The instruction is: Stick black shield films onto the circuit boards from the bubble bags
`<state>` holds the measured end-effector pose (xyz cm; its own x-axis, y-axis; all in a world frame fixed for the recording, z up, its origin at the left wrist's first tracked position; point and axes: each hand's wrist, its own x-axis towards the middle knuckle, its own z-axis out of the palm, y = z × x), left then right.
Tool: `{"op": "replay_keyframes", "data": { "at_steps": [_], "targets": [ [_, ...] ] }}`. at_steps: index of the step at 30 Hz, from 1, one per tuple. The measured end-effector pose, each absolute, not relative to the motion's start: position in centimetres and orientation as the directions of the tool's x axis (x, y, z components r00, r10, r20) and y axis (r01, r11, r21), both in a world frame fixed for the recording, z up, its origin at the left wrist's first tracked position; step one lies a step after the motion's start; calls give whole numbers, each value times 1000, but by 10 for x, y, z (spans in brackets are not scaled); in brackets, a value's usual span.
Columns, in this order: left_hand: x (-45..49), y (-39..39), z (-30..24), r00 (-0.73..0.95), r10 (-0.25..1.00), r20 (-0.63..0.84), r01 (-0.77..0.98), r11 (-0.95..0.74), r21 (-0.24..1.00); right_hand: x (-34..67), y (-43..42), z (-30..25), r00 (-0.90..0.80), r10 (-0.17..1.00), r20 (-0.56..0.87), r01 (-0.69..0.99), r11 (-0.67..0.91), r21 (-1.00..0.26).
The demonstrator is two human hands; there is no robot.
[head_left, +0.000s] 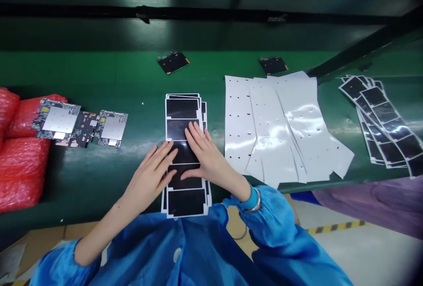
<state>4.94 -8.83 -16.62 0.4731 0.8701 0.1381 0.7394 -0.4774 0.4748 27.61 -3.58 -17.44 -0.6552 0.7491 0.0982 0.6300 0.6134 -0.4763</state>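
We find a green table (89,171) spanning the view. On it, right of the working area, overlapping white sheets (271,131) lie spread, glossy and marked with small dark spots. Red bubble-wrapped packs (21,167) sit at the far left. At the far right we note a loose fan of black-panelled strips (383,123). Directly before the wearer, at the near edge, lies the stack of strips (185,156), its lower layers showing unevenly at the sides. The right hand (208,156) rests palm down across it, fingers slightly apart, thumb spread wide. The left hand (153,169) lies at the stack's left edge, fingers a little apart, fingertips over the top strip. Left of the hands we record circuit boards (112,128) with silver covers. Two small dark pieces (173,62) lie behind; they look like boards, though the light there is poor.
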Motion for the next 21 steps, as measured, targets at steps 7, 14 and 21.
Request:
{"op": "replay_keyframes", "data": {
  "at_steps": [7,14,21],
  "targets": [
    [47,-56,-150,7,1000,26,655,-25,755,277,-50,-187,-561,781,275,585,609,-536],
    [64,-21,-155,-97,988,-118,249,139,959,274,-75,-181,-584,728,358,455,659,-599],
    [73,-42,-146,44,974,-222,-87,225,971,275,-49,-139,-536,674,507,413,734,-539]
  ]
}}
